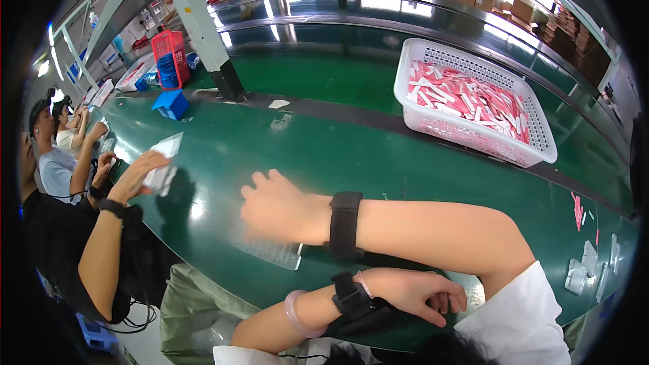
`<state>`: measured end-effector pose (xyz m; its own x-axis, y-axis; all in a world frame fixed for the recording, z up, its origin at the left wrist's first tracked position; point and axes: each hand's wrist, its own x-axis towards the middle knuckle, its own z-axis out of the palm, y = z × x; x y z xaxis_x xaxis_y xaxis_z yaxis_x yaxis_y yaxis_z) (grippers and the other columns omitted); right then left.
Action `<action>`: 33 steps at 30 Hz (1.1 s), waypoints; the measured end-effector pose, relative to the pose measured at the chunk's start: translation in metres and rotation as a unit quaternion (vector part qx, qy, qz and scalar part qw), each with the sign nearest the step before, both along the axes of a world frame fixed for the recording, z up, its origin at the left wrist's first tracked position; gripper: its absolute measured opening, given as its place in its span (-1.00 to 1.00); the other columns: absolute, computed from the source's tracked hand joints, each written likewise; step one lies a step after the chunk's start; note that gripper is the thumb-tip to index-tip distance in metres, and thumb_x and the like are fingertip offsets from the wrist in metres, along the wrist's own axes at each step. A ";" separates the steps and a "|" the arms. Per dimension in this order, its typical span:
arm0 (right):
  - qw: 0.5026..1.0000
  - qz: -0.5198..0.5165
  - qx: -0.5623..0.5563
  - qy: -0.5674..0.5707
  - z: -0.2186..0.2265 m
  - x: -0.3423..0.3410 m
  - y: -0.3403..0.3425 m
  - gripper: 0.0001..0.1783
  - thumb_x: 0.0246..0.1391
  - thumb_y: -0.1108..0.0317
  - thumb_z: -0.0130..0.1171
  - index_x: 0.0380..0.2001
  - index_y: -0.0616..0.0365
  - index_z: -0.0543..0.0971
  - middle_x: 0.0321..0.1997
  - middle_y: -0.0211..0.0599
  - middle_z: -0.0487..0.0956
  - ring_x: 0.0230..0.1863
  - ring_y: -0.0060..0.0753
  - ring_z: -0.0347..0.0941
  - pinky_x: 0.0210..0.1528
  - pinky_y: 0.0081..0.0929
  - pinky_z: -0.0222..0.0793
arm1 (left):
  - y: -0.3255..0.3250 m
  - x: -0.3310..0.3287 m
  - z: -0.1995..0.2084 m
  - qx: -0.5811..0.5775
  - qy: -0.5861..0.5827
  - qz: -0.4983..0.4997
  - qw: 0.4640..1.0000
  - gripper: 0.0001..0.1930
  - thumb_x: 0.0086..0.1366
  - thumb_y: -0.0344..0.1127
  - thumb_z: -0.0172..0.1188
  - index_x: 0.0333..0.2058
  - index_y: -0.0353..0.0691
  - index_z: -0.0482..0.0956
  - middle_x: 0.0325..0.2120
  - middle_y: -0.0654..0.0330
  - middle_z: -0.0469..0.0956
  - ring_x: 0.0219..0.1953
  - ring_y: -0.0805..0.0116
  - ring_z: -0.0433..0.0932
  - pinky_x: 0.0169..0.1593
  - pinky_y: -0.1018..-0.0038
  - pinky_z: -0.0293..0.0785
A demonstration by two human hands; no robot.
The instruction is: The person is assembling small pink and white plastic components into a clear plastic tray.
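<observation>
My right hand [280,209] reaches across to the left on its crossing forearm, blurred by motion. It is over a clear ribbed plastic tray [270,254] lying on the green table; its fingers are too smeared to show whether they grip the tray. Beneath that forearm, my left hand [419,294] points to the right near the table's front edge. Its fingers are loosely bent, the thumb stands apart, and nothing shows in them. A shiny clear piece [473,287] lies partly hidden between the left fingers and my right sleeve. Both wrists wear black straps.
A white basket [466,122] full of pink and white strips stands at the back right. Clear plastic pieces [581,269] and loose pink strips [577,211] lie at far right. A co-worker's hand [142,172] holds a clear tray at left, near a blue box [171,104] and a post [196,20].
</observation>
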<state>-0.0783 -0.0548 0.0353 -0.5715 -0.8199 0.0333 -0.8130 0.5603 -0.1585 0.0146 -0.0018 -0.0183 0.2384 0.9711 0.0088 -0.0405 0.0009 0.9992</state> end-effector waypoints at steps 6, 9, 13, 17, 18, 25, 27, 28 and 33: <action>0.991 -0.132 0.002 0.011 -0.032 0.049 -0.005 -0.35 -0.16 0.28 0.10 0.07 0.12 0.20 -0.09 -0.12 0.31 -0.13 -0.17 0.22 -0.28 -0.21 0.15 | -0.004 0.004 0.005 0.037 -0.022 0.031 0.999 -0.71 0.07 -0.39 0.17 -0.21 -0.28 0.36 -0.30 0.23 0.44 -0.36 0.56 0.43 -0.26 0.60 0.43; 0.989 -0.125 -0.065 0.041 -0.035 0.052 0.021 -0.27 -0.30 0.27 0.19 0.02 0.23 0.22 -0.20 -0.14 0.36 -0.14 -0.20 0.23 -0.26 -0.30 0.16 | -0.004 0.006 0.017 -0.004 0.001 0.023 1.000 -0.72 0.07 -0.40 0.16 -0.22 -0.28 0.37 -0.36 0.25 0.46 -0.40 0.57 0.43 -0.29 0.62 0.42; 0.995 -0.093 0.000 0.037 -0.011 0.037 0.096 -0.26 -0.35 0.29 0.23 -0.03 0.31 0.21 -0.21 -0.10 0.40 -0.16 -0.18 0.32 -0.25 -0.35 0.31 | -0.005 -0.003 0.033 -0.077 0.030 0.036 0.996 -0.74 0.14 -0.44 0.10 -0.17 -0.33 0.40 -0.36 0.18 0.49 -0.33 0.51 0.48 -0.25 0.62 0.42; 0.977 -0.200 -0.012 -0.069 -0.005 0.056 0.223 -0.09 -0.40 0.31 0.25 0.09 0.29 0.09 -0.13 0.01 0.38 -0.06 -0.01 0.26 -0.03 -0.25 0.22 | 0.007 -0.005 0.039 -0.068 0.003 0.130 0.989 -0.78 0.11 -0.48 0.13 -0.23 -0.35 0.43 -0.42 0.19 0.49 -0.36 0.51 0.49 -0.26 0.65 0.41; 0.974 -0.218 -0.015 -0.060 -0.010 0.064 0.246 -0.06 -0.39 0.31 0.24 0.13 0.28 0.03 -0.14 0.07 0.37 -0.06 0.02 0.25 -0.01 -0.28 0.21 | 0.004 -0.005 0.042 -0.043 0.030 0.155 0.987 -0.77 0.09 -0.48 0.15 -0.24 -0.34 0.44 -0.44 0.20 0.48 -0.41 0.53 0.47 -0.30 0.64 0.41; 0.941 -0.316 -0.078 -0.087 -0.009 0.187 0.300 -0.08 -0.32 0.38 0.18 0.16 0.23 -0.01 0.07 -0.10 0.27 0.02 -0.10 0.17 0.10 -0.34 0.10 | -0.010 0.033 0.068 0.006 0.541 0.094 0.836 -0.75 0.01 -0.42 0.17 -0.30 -0.28 0.39 -0.30 0.18 0.37 -0.19 0.25 0.36 -0.17 0.46 0.37; 0.939 -0.318 -0.078 -0.105 -0.004 0.216 0.295 -0.11 -0.31 0.37 0.22 0.14 0.21 0.05 0.08 -0.13 0.26 0.03 -0.09 0.17 0.10 -0.33 0.10 | -0.009 0.041 0.063 0.017 0.623 0.087 0.777 -0.84 0.04 -0.42 0.11 -0.36 -0.28 0.38 -0.36 0.17 0.34 -0.25 0.27 0.34 -0.19 0.46 0.35; 0.947 -0.295 -0.107 -0.067 -0.008 0.225 0.292 -0.18 -0.28 0.36 0.23 0.11 0.22 0.11 0.02 -0.08 0.30 0.04 -0.06 0.17 0.07 -0.26 0.12 | -0.009 0.041 0.060 0.017 0.625 0.085 0.776 -0.84 0.04 -0.42 0.11 -0.36 -0.28 0.38 -0.36 0.17 0.34 -0.25 0.27 0.34 -0.19 0.46 0.35; 0.936 -0.342 -0.054 0.067 -0.008 0.247 0.261 -0.38 -0.24 0.36 0.21 -0.03 0.20 0.27 0.08 -0.11 0.23 0.10 -0.01 0.12 0.08 -0.20 0.13 | -0.015 0.044 0.053 0.006 0.592 0.101 0.800 -0.88 0.05 -0.42 0.10 -0.43 -0.28 0.36 -0.48 0.17 0.32 -0.34 0.25 0.32 -0.26 0.45 0.30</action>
